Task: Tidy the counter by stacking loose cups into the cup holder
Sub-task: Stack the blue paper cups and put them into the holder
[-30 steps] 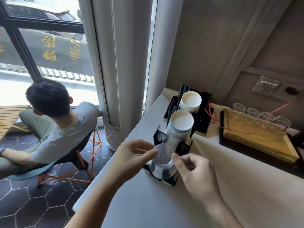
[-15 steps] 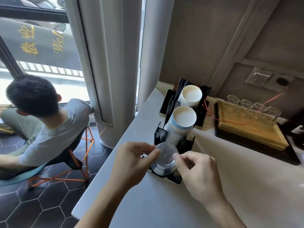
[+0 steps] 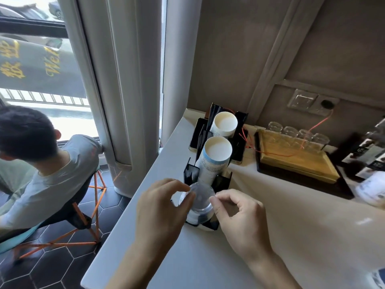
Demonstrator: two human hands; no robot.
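Clear plastic cup (image 3: pixel 199 202) sits pinched between my two hands, mouth up, in the front slot of the black cup holder (image 3: pixel 208 176). My left hand (image 3: pixel 160 207) comes in from the lower left, wrist bent, thumb and forefinger tips closed on the cup's left rim; other fingers curl loosely behind. My right hand (image 3: pixel 239 213) comes in from the lower right, thumb and forefinger pinching the right rim, remaining fingers folded into the palm. Both forearms bare, angled in toward the holder.

Cup is see-through, round rim, walls faint and glary; lower part looks nested into more clear cups, count cannot be told. Its base sits down inside the holder's front compartment.

Holder stands near the counter's (image 3: pixel 187 257) left edge, running toward the back wall. Middle slot holds a stack of paper cups (image 3: pixel 215 157) with blue-and-white print, tilted back toward the wall, white inside showing. Rear slot holds another white paper cup stack (image 3: pixel 225 124), also tilted.

Right of the holder, along the counter's back edge, a wooden tray (image 3: pixel 295 161) carries a row of small glasses (image 3: pixel 298 133); a red wire (image 3: pixel 270 152) crosses it. Beyond the left edge, a person (image 3: pixel 41 163) in a grey shirt sits on an orange-legged chair (image 3: pixel 91 207).
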